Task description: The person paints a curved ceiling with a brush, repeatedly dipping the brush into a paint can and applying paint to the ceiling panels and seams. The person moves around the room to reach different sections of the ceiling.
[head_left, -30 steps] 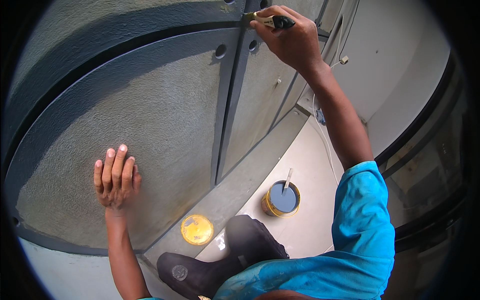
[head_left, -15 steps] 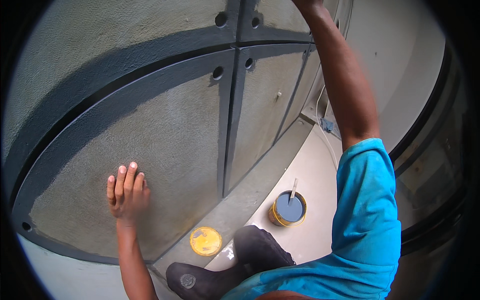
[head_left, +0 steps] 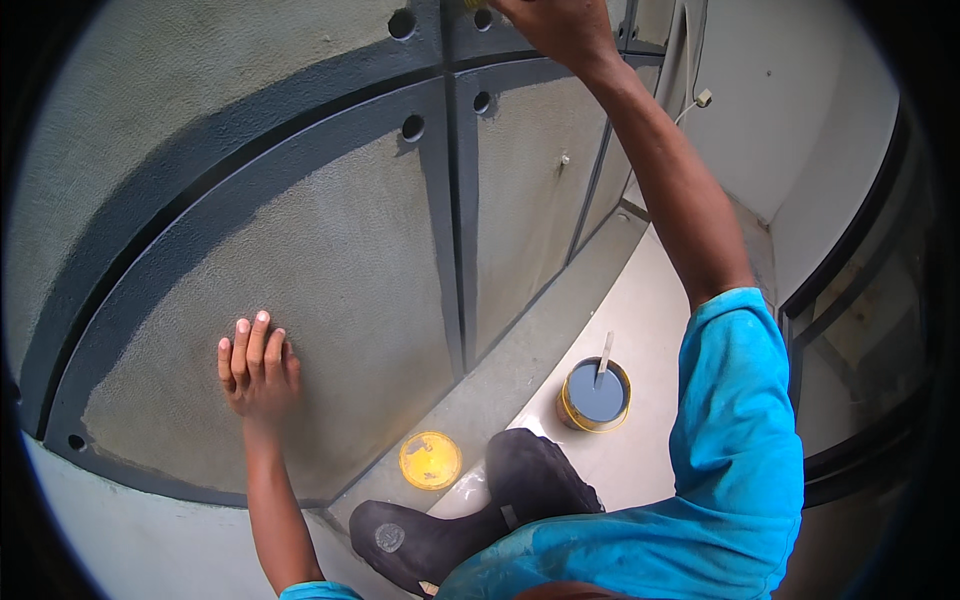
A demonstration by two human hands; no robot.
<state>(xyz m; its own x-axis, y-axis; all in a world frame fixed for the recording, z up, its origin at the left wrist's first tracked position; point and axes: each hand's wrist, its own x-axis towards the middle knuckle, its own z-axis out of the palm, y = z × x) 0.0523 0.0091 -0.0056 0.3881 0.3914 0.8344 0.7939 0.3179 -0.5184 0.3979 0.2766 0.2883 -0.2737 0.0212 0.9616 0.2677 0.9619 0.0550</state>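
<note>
My left hand (head_left: 262,365) lies with fingers spread against a textured grey wall panel (head_left: 340,260), holding nothing. The panel's borders carry a darker grey coat along the grooves. High up, my right hand (head_left: 555,30) is closed near a groove crossing, partly cut off by the top edge. A small yellow bit (head_left: 474,4) shows at its fingers; what it belongs to I cannot make out. On the floor stands a bucket (head_left: 566,412) of dark grey paint (head_left: 598,398), with a flat stirring stick (head_left: 605,352) upright in it.
A yellow lid (head_left: 430,461) lies on the grey ledge (head_left: 520,350) along the wall's foot. My knees in dark trousers (head_left: 540,475) are folded beside it. At the right are a pale wall (head_left: 780,120), a cable end (head_left: 704,98) and a dark-framed glass pane (head_left: 860,330).
My right hand has come lower and leftward into view, with a yellow bit at its fingers. My left hand stays on the panel. The whole view has shifted slightly.
</note>
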